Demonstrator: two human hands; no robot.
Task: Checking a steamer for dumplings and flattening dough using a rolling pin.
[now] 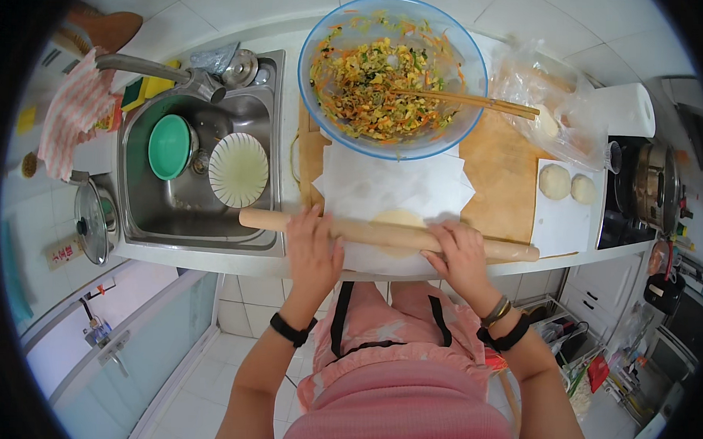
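Observation:
A long wooden rolling pin (390, 235) lies crosswise near the counter's front edge. Beneath it is a flat, pale round of dough (398, 217), partly hidden by the pin. The dough rests on white paper sheets (392, 174) spread over a wooden board (504, 167). My left hand (313, 245) is closed over the pin left of the dough, fingers curving across its top. To the right of the dough, my right hand (460, 256) grips the pin the same way, thumb on the near side.
Behind the paper stands a large clear bowl (304, 78) of chopped vegetable filling, with wooden chopsticks (479, 102) across it. Two dough balls (555, 182) sit on paper at right, near a plastic bag (580, 96) and a pot (653, 187). A steel sink (154, 216) holds a green basin (168, 147) and ridged plate (239, 170).

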